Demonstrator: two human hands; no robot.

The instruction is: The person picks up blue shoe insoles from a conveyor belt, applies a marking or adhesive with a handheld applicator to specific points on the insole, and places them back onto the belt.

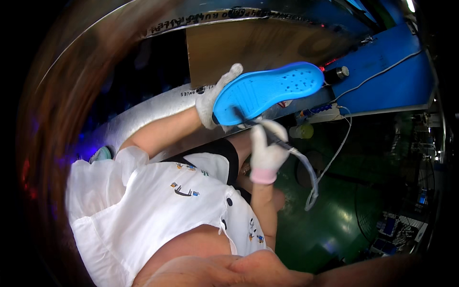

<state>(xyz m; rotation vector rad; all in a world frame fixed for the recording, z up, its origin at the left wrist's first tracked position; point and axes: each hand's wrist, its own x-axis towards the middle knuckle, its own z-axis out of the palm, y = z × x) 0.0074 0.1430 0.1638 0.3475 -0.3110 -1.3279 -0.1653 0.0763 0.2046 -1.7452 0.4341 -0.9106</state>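
Observation:
A bright blue shoe sole [265,91] is held up in front of me, its inner face showing, with small holes toward the far right end and ridges nearer the left. My left hand [210,103], in a white knit glove, grips its left end, the thumb along the upper edge. In a white glove with a pink cuff, my right hand [268,148] is closed round a dark brush [265,134]. The brush's blurred tip lies over the sole's lower left part; I cannot tell whether it touches. From its back end hangs a clear hose [308,167].
Beyond the sole stands a brown board [229,48] beside a metal rail. At the right is a blue work surface [382,67] with a black cylinder [337,74] and a white cable [373,76]. A yellow-green container [303,130] sits below it, above the green floor [311,234].

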